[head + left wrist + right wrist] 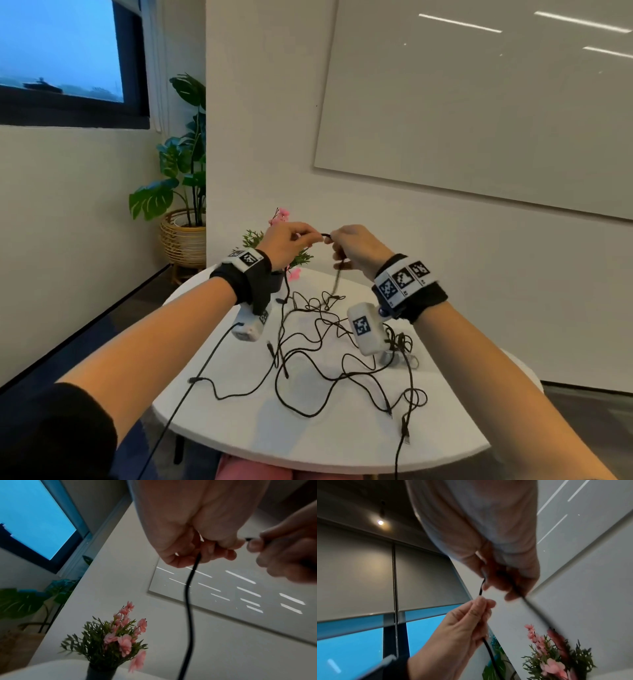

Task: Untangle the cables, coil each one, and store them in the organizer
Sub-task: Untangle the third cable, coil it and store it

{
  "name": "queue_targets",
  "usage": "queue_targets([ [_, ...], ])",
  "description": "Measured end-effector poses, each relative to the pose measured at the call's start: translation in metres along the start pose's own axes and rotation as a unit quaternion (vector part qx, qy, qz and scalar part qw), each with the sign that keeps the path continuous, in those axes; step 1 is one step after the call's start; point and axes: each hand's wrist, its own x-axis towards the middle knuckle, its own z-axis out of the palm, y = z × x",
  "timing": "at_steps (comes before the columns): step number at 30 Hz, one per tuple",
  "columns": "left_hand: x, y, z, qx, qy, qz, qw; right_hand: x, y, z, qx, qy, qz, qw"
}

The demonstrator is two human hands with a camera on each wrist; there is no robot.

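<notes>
I have my left hand (287, 241) and right hand (356, 248) each pinching one black cable (326, 235), raised above the tangle (342, 346) on the desk (239, 421).

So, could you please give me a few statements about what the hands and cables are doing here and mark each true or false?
1. Both hands pinch the same black cable. True.
2. The left hand rests flat on the table. False: it is raised above the table.
3. A tangle of cables lies on the table. True.
4. The right hand is open and idle. False: its fingers grip the cable.
5. The flower pot lies tipped over. False: it stands upright.
</notes>
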Motion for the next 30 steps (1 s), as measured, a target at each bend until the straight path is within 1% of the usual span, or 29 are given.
queue_targets([
  [3,-0.013,-0.018,0.013,0.083,-0.060,0.017,0.995,0.010,0.006,-0.013,0.062,0.124,-0.025,0.990],
  [5,-0.023,-0.039,0.022,0.127,-0.101,0.014,0.987,0.012,0.004,-0.028,0.080,0.185,-0.052,0.978],
  [7,-0.028,-0.058,0.029,0.151,-0.129,-0.012,0.980,0.013,0.003,-0.040,0.091,0.210,-0.073,0.971],
  [9,-0.028,-0.069,0.036,0.154,-0.142,-0.028,0.977,0.012,0.005,-0.044,0.083,0.213,-0.089,0.969],
  [11,-0.026,-0.071,0.040,0.146,-0.156,-0.041,0.976,0.012,0.010,-0.044,0.056,0.229,-0.107,0.966],
  [14,-0.025,-0.074,0.039,0.126,-0.156,-0.060,0.978,0.009,0.011,-0.049,0.040,0.256,-0.121,0.958],
  [15,-0.026,-0.071,0.036,0.103,-0.151,-0.065,0.981,0.007,0.011,-0.052,0.039,0.261,-0.122,0.957],
  [16,-0.026,-0.066,0.034,0.053,-0.142,-0.075,0.986,0.006,0.013,-0.056,0.037,0.263,-0.121,0.956],
  [17,-0.026,-0.059,0.031,-0.022,-0.126,-0.091,0.988,0.005,0.016,-0.059,0.034,0.262,-0.118,0.957],
  [18,-0.026,-0.052,0.027,-0.105,-0.102,-0.109,0.983,0.004,0.020,-0.061,0.030,0.259,-0.114,0.959],
  [19,-0.026,-0.045,0.023,-0.185,-0.071,-0.126,0.972,0.004,0.025,-0.061,0.022,0.253,-0.109,0.961],
  [20,-0.025,-0.040,0.019,-0.265,-0.043,-0.145,0.952,0.004,0.031,-0.060,0.010,0.246,-0.105,0.964],
  [22,-0.023,-0.028,0.010,-0.414,-0.009,-0.183,0.892,0.004,0.043,-0.054,-0.023,0.225,-0.100,0.969],
  [23,-0.022,-0.020,0.008,-0.462,-0.001,-0.198,0.864,0.004,0.049,-0.049,-0.038,0.212,-0.101,0.971],
  [24,-0.021,-0.014,0.007,-0.489,0.006,-0.211,0.846,0.004,0.054,-0.043,-0.047,0.201,-0.100,0.973],
  [25,-0.021,-0.006,0.006,-0.502,0.009,-0.218,0.837,0.004,0.058,-0.038,-0.051,0.192,-0.096,0.975],
  [26,-0.022,-0.001,0.005,-0.505,0.014,-0.223,0.834,0.004,0.060,-0.033,-0.049,0.187,-0.090,0.977],
  [28,-0.026,0.005,0.004,-0.512,0.020,-0.211,0.832,0.005,0.060,-0.027,-0.042,0.182,-0.078,0.979],
  [29,-0.028,0.004,0.003,-0.530,0.021,-0.199,0.824,0.004,0.060,-0.025,-0.040,0.179,-0.073,0.980],
  [30,-0.029,0.003,0.001,-0.558,0.025,-0.191,0.807,0.004,0.059,-0.024,-0.038,0.176,-0.069,0.981],
])
